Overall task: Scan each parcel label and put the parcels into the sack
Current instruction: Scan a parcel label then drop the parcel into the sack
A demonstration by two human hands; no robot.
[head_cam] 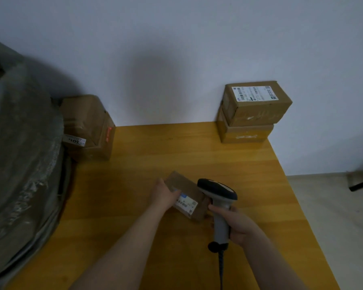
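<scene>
The left hand [166, 194] grips the small parcel [187, 185] just left of the scanner [217, 190], label [186, 203] up, its long axis slanting toward the scanner, whose handle the right hand [238, 223] clasps with curled fingers [216, 208].

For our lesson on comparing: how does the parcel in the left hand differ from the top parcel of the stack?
The held parcel is gripped by the left hand, beside the scanner; the top parcel rests on the lower parcel, untouched. Fingers cover part of the held parcel's label; the top parcel's label shows whole. Both are brown boxes with white labels.
</scene>
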